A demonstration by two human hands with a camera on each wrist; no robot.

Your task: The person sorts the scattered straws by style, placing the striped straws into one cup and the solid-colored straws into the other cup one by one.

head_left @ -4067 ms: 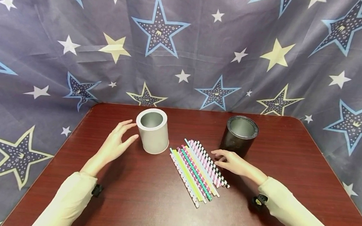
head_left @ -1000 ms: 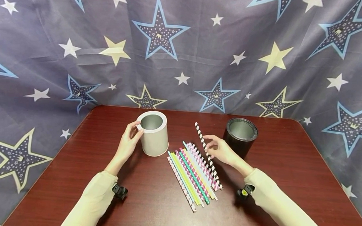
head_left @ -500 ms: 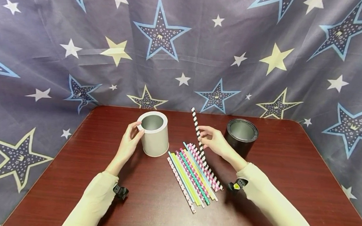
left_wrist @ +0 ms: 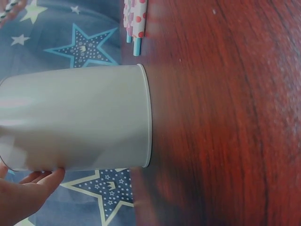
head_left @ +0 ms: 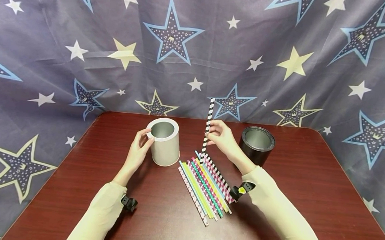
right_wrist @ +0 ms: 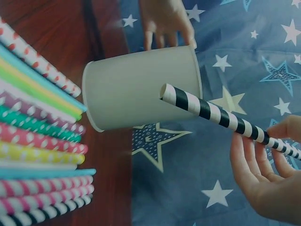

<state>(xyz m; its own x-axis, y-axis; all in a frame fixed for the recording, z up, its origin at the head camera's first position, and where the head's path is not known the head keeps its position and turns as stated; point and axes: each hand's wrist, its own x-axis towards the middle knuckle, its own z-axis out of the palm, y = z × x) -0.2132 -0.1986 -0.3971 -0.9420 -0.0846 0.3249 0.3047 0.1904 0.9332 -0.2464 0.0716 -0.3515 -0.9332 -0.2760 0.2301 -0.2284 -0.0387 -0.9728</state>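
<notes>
While our left hand [head_left: 138,150] curls its grip around the rim side of the pale grey cylindrical tin cup [head_left: 162,141], our right hand [head_left: 222,138] pinches a black-and-white striped paper straw [head_left: 207,128] and holds it nearly upright between the two cups, its lower end just above the far end of the row of loose straws. From the head view we see the whole layout: the grey cup stands left of centre on the dark red wooden worktop [head_left: 309,189], a black cylindrical tin cup [head_left: 256,145] stands to the right, and a fan of coloured patterned paper straws [head_left: 204,185] lies flat between them, slanting toward us.

Our left wrist view shows what the head view cannot: the grey cup's smooth side wall and its base rim sitting flat on the wood, with our fingertips [left_wrist: 33,181] touching near the top rim. Our right wrist view shows the striped straw's open end close up, with the thumb and fingers [right_wrist: 256,169] closed on its shaft, and the grey cup just behind it.

Bare worktop lies open in front of the straws and to the right of the black cup. The far edge runs just behind both cups, against a star-printed blue cloth backdrop [head_left: 84,32].
</notes>
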